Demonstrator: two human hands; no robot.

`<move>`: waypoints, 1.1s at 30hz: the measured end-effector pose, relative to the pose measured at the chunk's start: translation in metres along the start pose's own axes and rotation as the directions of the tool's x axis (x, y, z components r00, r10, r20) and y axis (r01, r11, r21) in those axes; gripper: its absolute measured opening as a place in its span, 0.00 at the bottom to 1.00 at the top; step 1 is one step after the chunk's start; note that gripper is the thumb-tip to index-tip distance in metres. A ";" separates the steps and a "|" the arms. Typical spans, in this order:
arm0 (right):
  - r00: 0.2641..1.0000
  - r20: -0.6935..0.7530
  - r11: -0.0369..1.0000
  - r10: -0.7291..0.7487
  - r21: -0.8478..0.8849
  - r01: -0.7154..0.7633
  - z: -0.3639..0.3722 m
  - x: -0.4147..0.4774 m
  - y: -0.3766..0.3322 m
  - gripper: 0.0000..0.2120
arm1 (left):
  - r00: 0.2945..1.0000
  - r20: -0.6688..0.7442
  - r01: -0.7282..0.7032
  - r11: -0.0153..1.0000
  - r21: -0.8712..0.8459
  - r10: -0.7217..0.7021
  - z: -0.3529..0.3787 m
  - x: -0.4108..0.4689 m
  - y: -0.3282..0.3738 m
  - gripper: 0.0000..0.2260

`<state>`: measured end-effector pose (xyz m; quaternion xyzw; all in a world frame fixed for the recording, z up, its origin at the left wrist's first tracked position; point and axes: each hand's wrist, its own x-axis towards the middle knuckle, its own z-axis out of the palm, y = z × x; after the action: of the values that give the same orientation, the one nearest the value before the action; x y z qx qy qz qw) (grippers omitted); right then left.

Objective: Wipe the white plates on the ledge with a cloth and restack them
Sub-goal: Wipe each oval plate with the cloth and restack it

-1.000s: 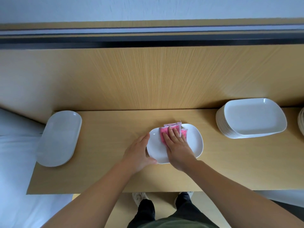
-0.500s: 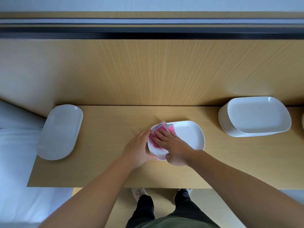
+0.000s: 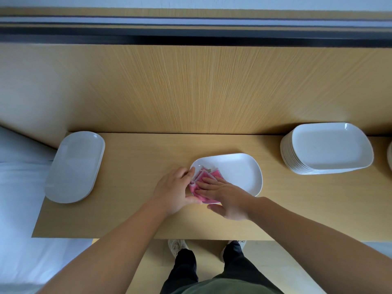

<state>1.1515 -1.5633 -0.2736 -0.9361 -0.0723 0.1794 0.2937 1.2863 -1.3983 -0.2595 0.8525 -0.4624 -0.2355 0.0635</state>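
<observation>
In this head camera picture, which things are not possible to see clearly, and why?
Head view:
- Near-left corner of the plate: under the pink cloth, right hand and left hand.
- Whether the left hand grips the rim or only rests against it: unclear.
- The pale thing at the right edge: cut off by the frame.
- Plates in the left stack: too thin to count.
</observation>
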 end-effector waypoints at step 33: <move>0.997 -0.048 0.890 0.054 -0.450 -0.070 -0.032 -0.019 0.042 0.22 | 0.950 0.074 -0.304 0.952 0.022 0.302 0.036 0.007 -0.009 0.26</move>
<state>1.1471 -1.6193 -0.2674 -0.9835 -0.0772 0.1510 0.0636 1.2802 -1.3950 -0.2965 0.7636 -0.5934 -0.2451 0.0684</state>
